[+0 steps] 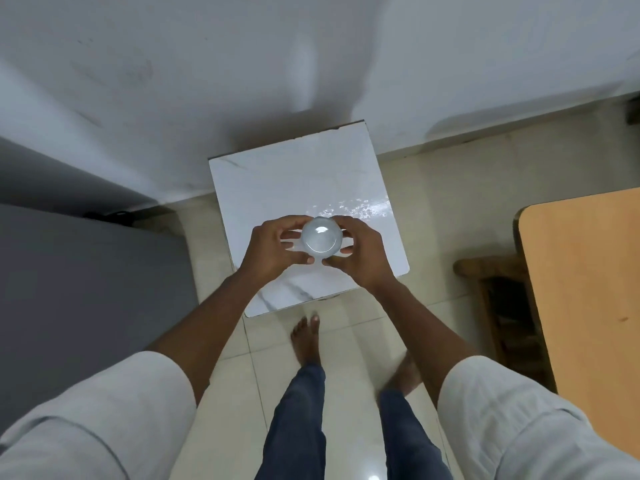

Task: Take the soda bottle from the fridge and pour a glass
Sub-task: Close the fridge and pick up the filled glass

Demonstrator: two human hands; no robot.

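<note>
A round, pale, glossy glass, seen from straight above, is held between both hands over the near half of a small white marble-topped table. My left hand wraps its left side and my right hand wraps its right side, fingertips nearly meeting at the near edge. I cannot tell whether the glass rests on the table or hangs just above it. No soda bottle is in view. A large grey appliance top, possibly the fridge, fills the left.
A white wall runs behind the small table. A wooden tabletop stands at the right, with a dark wooden bench beside it. My bare feet are on the cream tiled floor just in front of the small table.
</note>
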